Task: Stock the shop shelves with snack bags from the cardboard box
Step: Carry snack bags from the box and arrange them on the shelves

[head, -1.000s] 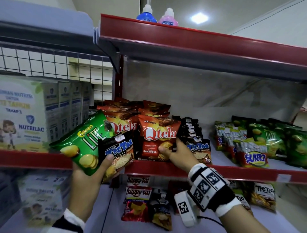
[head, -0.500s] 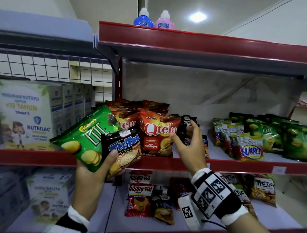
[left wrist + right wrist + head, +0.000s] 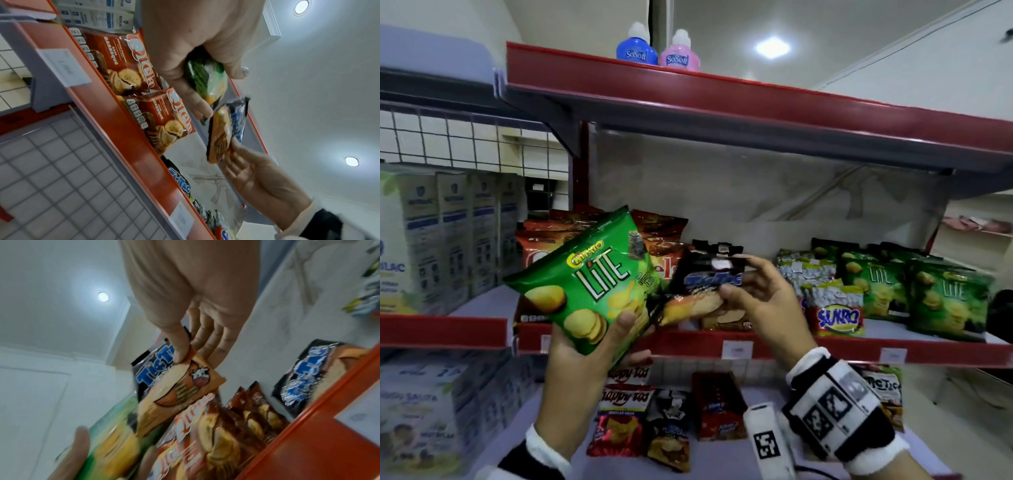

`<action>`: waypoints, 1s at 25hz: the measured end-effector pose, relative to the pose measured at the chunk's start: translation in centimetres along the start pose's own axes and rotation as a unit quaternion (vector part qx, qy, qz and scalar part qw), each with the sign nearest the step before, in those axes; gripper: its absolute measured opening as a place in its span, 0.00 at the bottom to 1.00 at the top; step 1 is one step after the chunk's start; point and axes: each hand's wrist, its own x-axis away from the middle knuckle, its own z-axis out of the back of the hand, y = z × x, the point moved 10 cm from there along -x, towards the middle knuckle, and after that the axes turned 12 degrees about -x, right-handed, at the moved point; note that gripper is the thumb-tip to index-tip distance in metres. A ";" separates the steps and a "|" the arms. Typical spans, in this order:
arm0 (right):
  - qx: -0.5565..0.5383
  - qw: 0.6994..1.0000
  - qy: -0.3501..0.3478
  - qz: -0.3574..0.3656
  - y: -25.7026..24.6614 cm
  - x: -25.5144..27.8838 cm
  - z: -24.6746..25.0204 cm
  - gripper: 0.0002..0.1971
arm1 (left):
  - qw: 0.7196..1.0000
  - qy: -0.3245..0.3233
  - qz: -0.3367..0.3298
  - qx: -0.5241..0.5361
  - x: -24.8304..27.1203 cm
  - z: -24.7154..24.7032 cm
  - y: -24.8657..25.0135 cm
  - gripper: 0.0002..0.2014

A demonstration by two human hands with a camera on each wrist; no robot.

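Observation:
My left hand (image 3: 633, 337) grips a green Chitato Lite bag (image 3: 592, 274) by its lower edge, in front of the middle shelf (image 3: 808, 349). In the left wrist view its thumb and fingers wrap the green bag (image 3: 207, 78). My right hand (image 3: 739, 279) pinches a black Tic Tac bag (image 3: 705, 284) just right of the green one, thumb on the front and fingers behind. The right wrist view shows that pinch (image 3: 195, 358) on the Tic Tac bag (image 3: 164, 386). Whether the left fingers still hold its corner I cannot tell. No cardboard box is in view.
On the middle shelf stand red Qtela bags (image 3: 664, 253), a row of black Tic Tac bags (image 3: 717, 246), Sukro bags (image 3: 835, 308) and green Lite bags (image 3: 945, 301). Milk boxes (image 3: 448, 222) fill the left bay. Happy Tos bags (image 3: 623, 407) lie on the lower shelf.
My right hand left the Qtela bag on the shelf and came across to pinch the Tic Tac bag that the left hand held with the green bag. Both bags now sit higher and further right.

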 end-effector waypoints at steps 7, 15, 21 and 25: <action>0.202 0.969 0.116 -0.078 6.7 -2.4 9.6 0.26 | 1.000 -0.009 0.013 -0.017 1.4 -3.9 -1.1 0.29; 0.315 0.941 -0.055 -0.111 7.4 -2.8 8.2 0.34 | 0.997 -0.030 0.029 -0.061 3.0 -9.8 -1.9 0.21; 0.289 0.956 -0.041 0.004 1.9 -1.0 8.8 0.25 | 0.996 -0.003 0.032 -0.081 4.6 -13.5 -2.0 0.27; 0.133 0.990 -0.032 0.035 -2.1 0.2 11.5 0.21 | 0.994 -0.019 0.025 -0.101 5.7 -17.3 -1.4 0.28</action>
